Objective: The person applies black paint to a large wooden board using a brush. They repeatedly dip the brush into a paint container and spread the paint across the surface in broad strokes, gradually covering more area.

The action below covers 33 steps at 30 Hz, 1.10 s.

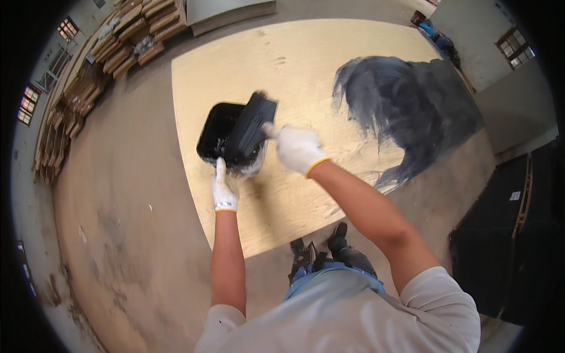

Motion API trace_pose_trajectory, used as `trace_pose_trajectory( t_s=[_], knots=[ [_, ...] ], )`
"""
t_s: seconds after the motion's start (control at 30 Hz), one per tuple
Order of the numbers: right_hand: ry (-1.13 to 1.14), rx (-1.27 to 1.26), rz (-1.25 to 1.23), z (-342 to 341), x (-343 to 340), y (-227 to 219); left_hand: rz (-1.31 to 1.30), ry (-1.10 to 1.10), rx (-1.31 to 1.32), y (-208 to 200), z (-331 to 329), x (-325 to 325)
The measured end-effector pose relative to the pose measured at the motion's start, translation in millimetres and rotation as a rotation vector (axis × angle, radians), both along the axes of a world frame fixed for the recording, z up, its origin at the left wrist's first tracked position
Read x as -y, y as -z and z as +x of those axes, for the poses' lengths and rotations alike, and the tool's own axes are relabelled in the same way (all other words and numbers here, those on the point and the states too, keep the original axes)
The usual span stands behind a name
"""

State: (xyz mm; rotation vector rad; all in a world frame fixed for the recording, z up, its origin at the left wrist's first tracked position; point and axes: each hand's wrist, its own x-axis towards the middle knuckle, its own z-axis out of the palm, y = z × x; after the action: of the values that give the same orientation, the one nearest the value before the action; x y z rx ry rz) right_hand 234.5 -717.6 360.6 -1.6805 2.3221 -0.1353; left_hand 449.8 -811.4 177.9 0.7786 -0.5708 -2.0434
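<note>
My gloved left hand [225,189] is closed on the near rim of a rectangular tub [213,126], its thumb up over the edge. Black, wet-looking paint coats the tub's inside. My gloved right hand [299,148] is closed round the handle of a wide, flat, black-coated tool [252,123]; blur hides whether it is a brush or a scraper. Tilted, the tool overlaps the tub's right side. Below both lies a large pale wooden panel [300,76]. Streaky black paint [406,100] covers much of its right part.
Stacked wooden boards [141,29] line the far left wall. Behind the panel is a pile of grey sheets [229,13]. A large black sheet-like object [494,235] stands at the right. My feet [335,235] are by the panel's near edge, on the brown floor [129,206].
</note>
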Motion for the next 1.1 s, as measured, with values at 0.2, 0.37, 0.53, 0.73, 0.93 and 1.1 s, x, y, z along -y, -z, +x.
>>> trace_pose_trajectory(
  t_s=[0.2,0.37,0.53,0.73,0.93,1.1],
  knots=[
    [0.351,0.220,0.119,-65,-104,43,0.045,-0.033,-0.038,30,30,-5],
    [0.411,0.145,0.340,-43,-244,134,0.129,-0.230,0.092,38,92,-97],
    [0.258,0.350,0.469,92,-251,153,0.161,-0.356,0.289,15,162,-222],
    [-0.168,0.595,0.443,192,-208,185,0.165,-0.341,0.544,-6,177,-342],
    [0.048,0.474,0.343,130,-287,193,0.267,-0.271,0.704,31,183,-427],
    [0.440,0.319,0.277,-12,-362,207,0.291,-0.183,0.754,52,185,-463]
  ],
)
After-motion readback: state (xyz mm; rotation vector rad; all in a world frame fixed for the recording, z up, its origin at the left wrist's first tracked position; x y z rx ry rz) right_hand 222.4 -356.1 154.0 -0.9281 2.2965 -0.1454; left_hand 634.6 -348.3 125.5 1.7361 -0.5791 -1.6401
